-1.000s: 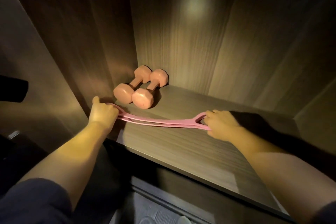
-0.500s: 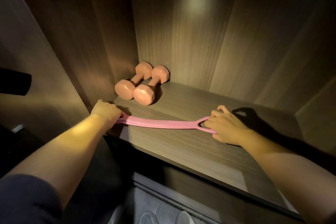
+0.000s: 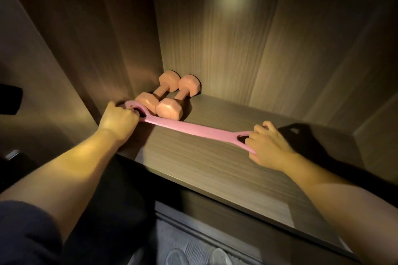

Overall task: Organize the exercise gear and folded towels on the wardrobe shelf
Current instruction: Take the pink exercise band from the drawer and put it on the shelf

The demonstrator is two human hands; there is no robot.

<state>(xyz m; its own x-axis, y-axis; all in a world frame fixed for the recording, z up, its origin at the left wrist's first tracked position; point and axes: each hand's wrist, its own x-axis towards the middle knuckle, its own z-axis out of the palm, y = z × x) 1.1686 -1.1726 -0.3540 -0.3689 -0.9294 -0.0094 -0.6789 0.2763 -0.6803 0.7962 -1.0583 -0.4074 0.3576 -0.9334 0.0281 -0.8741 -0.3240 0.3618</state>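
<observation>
Head view, sole cam.

- Pink flat rubber stretch band w/ a loop handle at each end (image 3: 193, 130) lies across the dark wood-grain wardrobe shelf (image 3: 215, 165). It runs from centre-left of frame, slanting down to centre-right.
- The band's L loop is in the left hand (image 3: 117, 120) and its R loop in the right hand (image 3: 269, 146). The strap spans the gap betw. them.
- Band look: matte pink, wide flat strap, drawn straight, broad face up. An oval opening shows at each end. Can't tell if the mid-section rests on the shelf or is raised off it.
- Two salmon-pink hex-head dumbbells (image 3: 170, 97) sit side by side in the shelf's back-left corner, upper-centre of frame, handles pointing front-to-back. Their near heads are just behind the band's L part; contact unclear.
- L hand: knuckles up, fingers curled round the loop's near rim, gripping it at the shelf's L front edge.
- R hand: palm down on the shelf, fingers bent thru the loop opening, holding it.
- Both forearms are bare and reach fwd from the lower corners of frame. A dark navy sleeve (image 3: 25, 232) shows at lower left.
- Pale shoe tips (image 3: 178, 257) at bottom centre.
</observation>
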